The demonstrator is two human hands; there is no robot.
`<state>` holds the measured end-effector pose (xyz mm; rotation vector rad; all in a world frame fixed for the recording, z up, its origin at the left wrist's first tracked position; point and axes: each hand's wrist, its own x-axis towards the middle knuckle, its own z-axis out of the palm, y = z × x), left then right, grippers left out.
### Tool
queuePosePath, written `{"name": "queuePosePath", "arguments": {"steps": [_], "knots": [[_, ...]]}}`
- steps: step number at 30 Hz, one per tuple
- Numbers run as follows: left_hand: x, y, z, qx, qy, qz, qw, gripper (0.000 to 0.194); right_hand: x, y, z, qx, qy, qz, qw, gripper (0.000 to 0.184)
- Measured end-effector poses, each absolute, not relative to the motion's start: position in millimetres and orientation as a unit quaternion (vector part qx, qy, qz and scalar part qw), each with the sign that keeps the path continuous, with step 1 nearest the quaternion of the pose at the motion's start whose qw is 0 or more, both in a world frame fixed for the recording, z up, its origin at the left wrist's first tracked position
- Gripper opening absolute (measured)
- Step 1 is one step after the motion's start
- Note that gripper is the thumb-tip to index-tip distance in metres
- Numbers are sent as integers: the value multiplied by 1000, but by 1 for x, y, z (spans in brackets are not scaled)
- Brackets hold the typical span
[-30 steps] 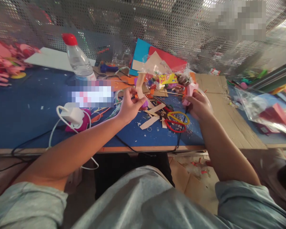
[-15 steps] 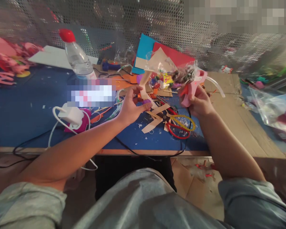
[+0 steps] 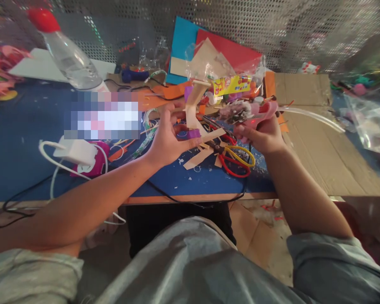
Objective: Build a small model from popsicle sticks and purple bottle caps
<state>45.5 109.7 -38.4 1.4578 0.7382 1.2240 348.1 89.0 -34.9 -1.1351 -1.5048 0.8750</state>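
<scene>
My left hand (image 3: 167, 141) is closed on a bent beige card strip (image 3: 191, 115), with fingers and thumb at its lower end. A small purple piece (image 3: 194, 133) shows there beside my thumb. My right hand (image 3: 263, 136) grips a pink hot glue gun (image 3: 262, 115), lying nearly level with its nozzle end toward the strip but apart from it. Grey, fuzzy residue (image 3: 236, 111) clings to the front of the gun. A clear glue stick (image 3: 313, 116) juts from its back. Scissors (image 3: 236, 159) with red and yellow handles lie below, among beige card offcuts (image 3: 199, 158).
A red-capped bottle (image 3: 72, 63) leans at the left, above a blurred bright patch. A white charger (image 3: 79, 151) sits in a magenta socket block. Behind are blue (image 3: 179, 40) and red (image 3: 231, 52) sheets under clear plastic. Cardboard (image 3: 323, 156) covers the table's right side.
The glue gun has tipped from a more upright hold to nearly level, and its front end has come lower and closer to the card strip. My left hand keeps its hold. The view has shifted slightly.
</scene>
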Motion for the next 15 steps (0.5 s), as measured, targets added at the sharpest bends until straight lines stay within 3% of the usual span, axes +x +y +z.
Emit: {"name": "queuePosePath", "arguments": {"steps": [7,11,15], "knots": [[43,108,-42,629,298,460,552,111,338,89,-43,-446,-684,335,470,54],[43,114,-56,663,283,453,525,119,339,91,-53,-431,-709,301,469,47],[44,119,-64,686,270,458,496,116,338,92,-56,-408,-733,260,479,38]]}}
